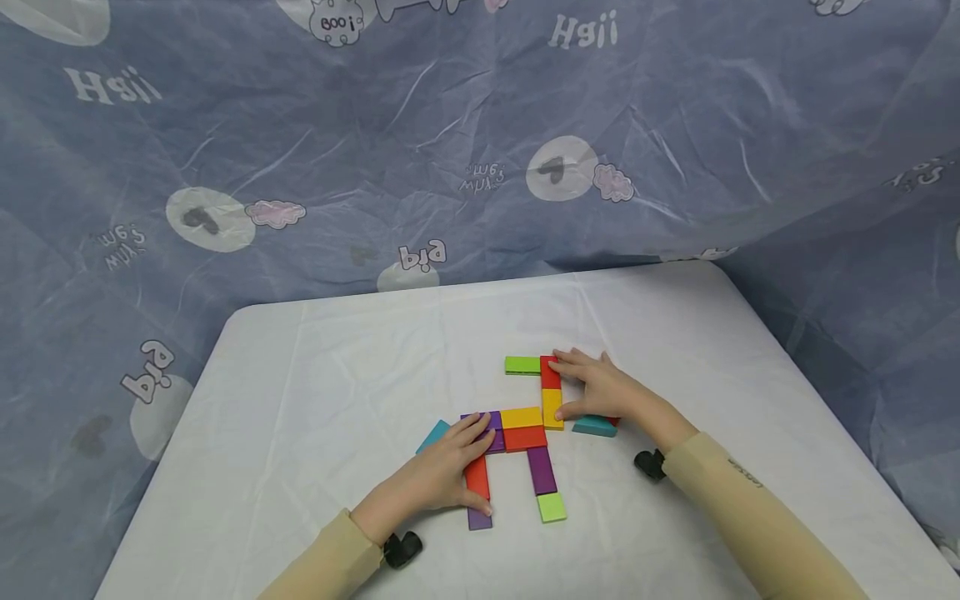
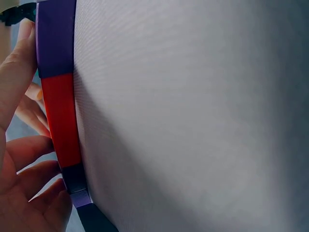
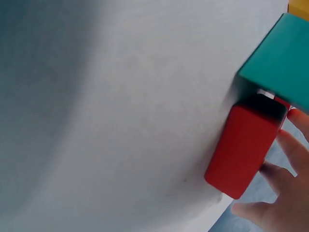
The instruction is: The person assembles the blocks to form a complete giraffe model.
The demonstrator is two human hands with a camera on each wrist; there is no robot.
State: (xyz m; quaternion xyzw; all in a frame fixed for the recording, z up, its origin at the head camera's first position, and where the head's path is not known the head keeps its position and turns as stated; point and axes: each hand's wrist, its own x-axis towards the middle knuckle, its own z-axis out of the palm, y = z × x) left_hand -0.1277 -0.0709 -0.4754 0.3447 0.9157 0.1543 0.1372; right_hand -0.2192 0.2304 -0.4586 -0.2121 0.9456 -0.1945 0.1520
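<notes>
My left hand [image 1: 438,468] lies at the left part of a flat figure of colored blocks. Its fingertips touch the purple blocks [image 1: 495,442], and the thumb is beside a red block [image 1: 477,478] and the purple block [image 1: 480,518] below it. A teal block [image 1: 433,436] is partly covered by this hand. On the right side, my right hand [image 1: 609,392] has its fingers spread, fingertips at an upright red block [image 1: 551,373] and thumb at the yellow block [image 1: 552,408] under it. Below that hand are a teal block [image 1: 595,426] and a partly hidden red block [image 3: 245,147].
A green block [image 1: 522,365] meets the red one at the top. A yellow block [image 1: 521,417] and a red block [image 1: 525,438] form the middle; a purple block [image 1: 542,471] and a green block [image 1: 552,507] run downward. White cloth covers the table [image 1: 337,375]; a printed blue curtain [image 1: 465,108] hangs behind.
</notes>
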